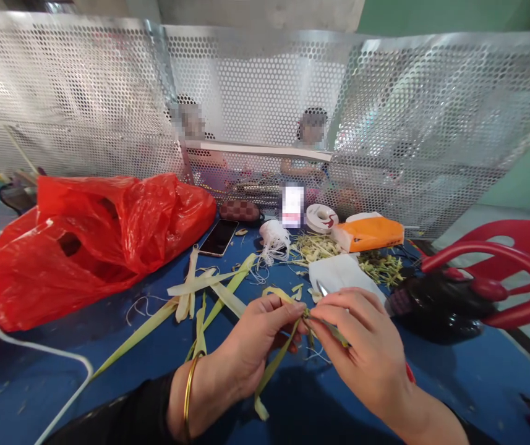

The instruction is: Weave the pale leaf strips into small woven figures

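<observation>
My left hand [265, 327], with a gold bangle at the wrist, pinches a folded strip of pale green leaf [271, 371] between thumb and fingers. One end of the strip hangs down below the palm. My right hand [362, 340] is closed at the same small bundle, its thumb and fingertips meeting the left ones at a knot-like spot. A metal tip [321, 288] sticks out past the right fingers, and a bit of red [410, 373] shows beneath that palm; the rest of this tool is hidden. Loose leaf strips [230, 300] lie left of my hands.
A red plastic bag [102, 241] fills the left. Behind my hands lie a phone [219, 238], white thread [274, 238], a tape roll [321, 218], leaf scraps [315, 247] and an orange tissue pack [369, 233]. At right is a black object [441, 309]. A perforated screen [265, 93] stands behind; two people sit beyond.
</observation>
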Demonstrator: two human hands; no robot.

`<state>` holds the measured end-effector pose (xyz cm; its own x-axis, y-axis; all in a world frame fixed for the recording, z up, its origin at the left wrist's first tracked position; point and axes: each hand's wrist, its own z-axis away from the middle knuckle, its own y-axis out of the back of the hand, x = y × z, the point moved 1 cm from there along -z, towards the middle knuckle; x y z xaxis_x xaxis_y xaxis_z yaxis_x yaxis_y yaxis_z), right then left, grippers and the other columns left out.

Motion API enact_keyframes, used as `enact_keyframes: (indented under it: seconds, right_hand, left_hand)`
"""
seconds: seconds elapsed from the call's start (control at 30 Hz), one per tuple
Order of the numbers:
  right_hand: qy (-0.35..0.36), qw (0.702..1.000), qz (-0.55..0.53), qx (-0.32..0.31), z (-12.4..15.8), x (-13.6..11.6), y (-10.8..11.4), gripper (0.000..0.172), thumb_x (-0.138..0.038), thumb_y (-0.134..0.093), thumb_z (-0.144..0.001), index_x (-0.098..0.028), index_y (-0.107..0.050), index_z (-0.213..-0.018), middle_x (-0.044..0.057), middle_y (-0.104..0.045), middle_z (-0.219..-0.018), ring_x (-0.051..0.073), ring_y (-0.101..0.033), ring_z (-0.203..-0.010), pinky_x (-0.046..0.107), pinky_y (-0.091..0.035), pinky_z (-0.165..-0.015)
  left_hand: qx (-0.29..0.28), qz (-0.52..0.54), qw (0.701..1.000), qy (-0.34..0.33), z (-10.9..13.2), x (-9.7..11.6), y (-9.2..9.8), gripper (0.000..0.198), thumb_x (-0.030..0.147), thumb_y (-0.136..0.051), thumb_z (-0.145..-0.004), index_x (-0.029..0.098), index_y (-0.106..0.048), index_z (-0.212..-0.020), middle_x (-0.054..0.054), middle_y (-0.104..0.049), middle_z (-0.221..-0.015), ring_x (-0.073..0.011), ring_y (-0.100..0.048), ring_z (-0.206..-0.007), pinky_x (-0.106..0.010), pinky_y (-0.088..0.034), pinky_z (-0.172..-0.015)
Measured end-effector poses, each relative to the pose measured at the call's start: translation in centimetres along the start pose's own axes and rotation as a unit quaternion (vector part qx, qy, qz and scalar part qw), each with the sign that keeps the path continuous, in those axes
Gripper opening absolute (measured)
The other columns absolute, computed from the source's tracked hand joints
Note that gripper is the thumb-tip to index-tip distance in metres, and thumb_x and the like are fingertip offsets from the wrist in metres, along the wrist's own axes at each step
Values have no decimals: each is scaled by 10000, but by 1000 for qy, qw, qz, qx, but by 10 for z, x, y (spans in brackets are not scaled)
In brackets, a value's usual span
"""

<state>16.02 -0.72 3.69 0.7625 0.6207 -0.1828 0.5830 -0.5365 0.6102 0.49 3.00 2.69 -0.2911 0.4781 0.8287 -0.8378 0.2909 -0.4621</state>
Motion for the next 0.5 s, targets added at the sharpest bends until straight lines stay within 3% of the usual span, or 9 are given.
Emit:
enact_keyframes:
  seconds: [0.27,0.5]
  right_hand:
    - [22,998,62,14,2,-5,-1,84,-71,-626,-838,-141,-672,-842,60,-700,-784,165,-632,-693,396,-452,-819]
    - [91,986,142,9,6,-8,-5,104,-48,-635,-808,-102,-660,-893,76,-715,-775,196,-650,-717,399,-447,-822]
  left_hand:
    - [26,-59,997,-48,2,-3,-2,232,328,-710,-734,124,-619,-674,-17,-600,-639,-95,-495,-578,-210,-408,-540]
    - [44,-71,995,-49,2,-6,-3,246,347,-713,-723,124,-618,-675,-9,-587,-612,-87,-480,-557,-216,-394,-554]
